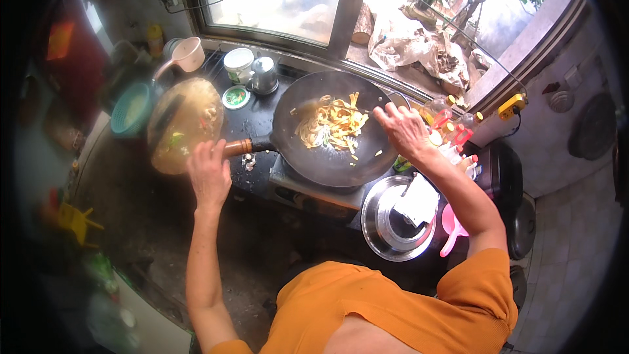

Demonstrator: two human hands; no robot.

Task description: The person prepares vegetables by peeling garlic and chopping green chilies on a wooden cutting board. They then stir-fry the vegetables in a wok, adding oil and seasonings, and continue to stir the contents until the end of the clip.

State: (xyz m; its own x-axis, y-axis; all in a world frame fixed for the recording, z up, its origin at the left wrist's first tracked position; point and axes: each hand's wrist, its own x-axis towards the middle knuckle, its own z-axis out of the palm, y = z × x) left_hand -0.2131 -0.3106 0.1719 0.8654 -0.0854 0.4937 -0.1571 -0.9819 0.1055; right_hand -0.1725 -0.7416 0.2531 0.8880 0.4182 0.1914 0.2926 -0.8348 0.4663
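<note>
A black wok (319, 167) sits tilted slightly on a stove (314, 196), with wide noodles and yellow strips (339, 123) inside. My right hand (404, 128) is closed around the handle of a spatula (361, 110), which reaches over the wok into the food. At the end of the wok's wooden handle (238, 148) is my left hand (210, 172), its fingers partly spread; whether it grips the handle is unclear. Behind that hand lies a round cutting board (196, 96) bearing a dark-bladed cleaver (167, 118) and food scraps.
Left of the board stands a teal basket (131, 108); a pale dipper (188, 54), white tub (239, 63) and metal pot (264, 74) line the back. Sauce bottles (444, 132) crowd the right. Nearer are a metal basin (378, 226) holding a white cloth (417, 199) and a pink dipper (452, 226).
</note>
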